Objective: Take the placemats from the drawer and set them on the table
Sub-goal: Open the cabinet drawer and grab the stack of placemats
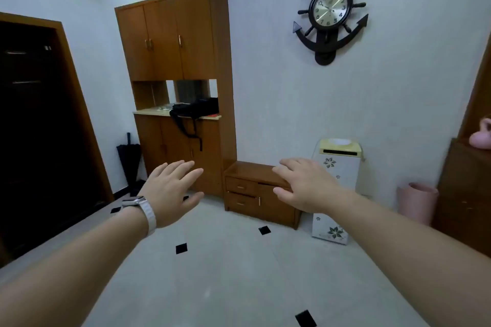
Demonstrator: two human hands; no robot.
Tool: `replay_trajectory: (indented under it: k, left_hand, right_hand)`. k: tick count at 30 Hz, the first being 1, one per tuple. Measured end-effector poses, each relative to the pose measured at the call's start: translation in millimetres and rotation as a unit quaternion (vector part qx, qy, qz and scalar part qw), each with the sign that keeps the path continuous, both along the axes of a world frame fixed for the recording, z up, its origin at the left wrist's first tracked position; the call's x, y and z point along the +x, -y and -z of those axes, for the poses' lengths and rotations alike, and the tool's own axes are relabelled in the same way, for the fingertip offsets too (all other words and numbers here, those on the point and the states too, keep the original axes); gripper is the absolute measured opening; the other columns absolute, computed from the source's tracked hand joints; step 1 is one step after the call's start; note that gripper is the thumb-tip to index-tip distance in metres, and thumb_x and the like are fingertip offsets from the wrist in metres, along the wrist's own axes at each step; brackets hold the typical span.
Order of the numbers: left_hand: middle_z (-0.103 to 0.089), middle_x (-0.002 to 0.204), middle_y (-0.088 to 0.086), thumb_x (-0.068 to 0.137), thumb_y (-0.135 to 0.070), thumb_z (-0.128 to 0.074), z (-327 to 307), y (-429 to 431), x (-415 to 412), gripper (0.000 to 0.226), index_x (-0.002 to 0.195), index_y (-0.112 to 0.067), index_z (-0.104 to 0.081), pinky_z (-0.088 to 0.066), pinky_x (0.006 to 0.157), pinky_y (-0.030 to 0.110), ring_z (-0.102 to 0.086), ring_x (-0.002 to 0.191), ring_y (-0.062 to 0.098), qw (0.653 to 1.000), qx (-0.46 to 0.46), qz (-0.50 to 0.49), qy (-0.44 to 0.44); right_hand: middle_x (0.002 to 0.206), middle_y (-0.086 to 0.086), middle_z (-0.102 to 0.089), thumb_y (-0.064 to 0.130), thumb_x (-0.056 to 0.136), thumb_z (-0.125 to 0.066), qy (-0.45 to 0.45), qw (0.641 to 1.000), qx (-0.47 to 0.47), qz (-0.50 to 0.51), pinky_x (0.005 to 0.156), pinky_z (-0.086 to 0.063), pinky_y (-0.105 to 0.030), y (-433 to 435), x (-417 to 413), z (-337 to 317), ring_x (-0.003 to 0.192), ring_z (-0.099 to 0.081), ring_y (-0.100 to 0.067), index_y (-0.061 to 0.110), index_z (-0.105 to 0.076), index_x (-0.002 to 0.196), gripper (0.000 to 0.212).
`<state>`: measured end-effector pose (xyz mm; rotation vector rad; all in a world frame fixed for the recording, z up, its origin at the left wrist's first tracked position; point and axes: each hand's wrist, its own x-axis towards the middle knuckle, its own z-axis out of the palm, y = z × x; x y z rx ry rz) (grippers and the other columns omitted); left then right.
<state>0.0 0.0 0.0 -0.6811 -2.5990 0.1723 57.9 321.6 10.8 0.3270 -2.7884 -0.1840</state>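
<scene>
Held both arms out over pale tiled floor. Kept left hand (170,191), white-strapped watch (140,206) at wrist, flat with fingers straight and spread, gripping nothing. Held right hand (305,186) likewise, fingers extended and empty, overlapping in view the top of a low brown wooden cabinet (276,210) against the far wall. Saw two small drawers (240,186) stacked at its left side, both closed; could not tell whether placemats lay inside.
</scene>
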Motion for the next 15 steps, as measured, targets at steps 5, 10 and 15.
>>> replay_trajectory:
  k: [5, 10, 15]
  left_hand:
    - [-0.038, 0.153, 0.0, 0.088, -0.067, -0.018, 20, 7, -65, 0.072, 0.146, -0.03, -0.037, -0.021, 0.116, 0.045, -0.031, 0.143, 0.023, 1.0, -0.006, 0.013, -0.008]
    - [-0.043, 0.15, 0.0, 0.086, -0.067, -0.018, 46, 38, -151, 0.073, 0.143, -0.03, -0.043, -0.025, 0.114, 0.046, -0.036, 0.14, 0.023, 1.0, 0.01, 0.021, 0.008]
    - [-0.045, 0.149, 0.001, 0.085, -0.068, -0.016, 55, 78, -236, 0.075, 0.142, -0.029, -0.045, -0.026, 0.113, 0.046, -0.039, 0.138, 0.024, 0.999, 0.039, 0.021, 0.026]
  right_hand:
    - [0.153, -0.002, -0.036, 0.055, 0.095, -0.039, 0.011, 1.0, -0.005, 0.008, 0.112, -0.028, -0.041, 11, -54, 17, 0.138, -0.033, -0.024, 0.026, -0.04, 0.143, 0.056]
    - [0.155, -0.001, -0.033, 0.056, 0.095, -0.038, 0.04, 0.999, 0.004, 0.028, 0.113, -0.028, -0.041, 38, -136, 29, 0.14, -0.031, -0.023, 0.026, -0.038, 0.145, 0.058]
    - [0.155, -0.001, -0.032, 0.054, 0.096, -0.039, 0.054, 0.998, -0.004, 0.028, 0.113, -0.029, -0.041, 80, -217, 30, 0.14, -0.03, -0.023, 0.026, -0.038, 0.146, 0.057]
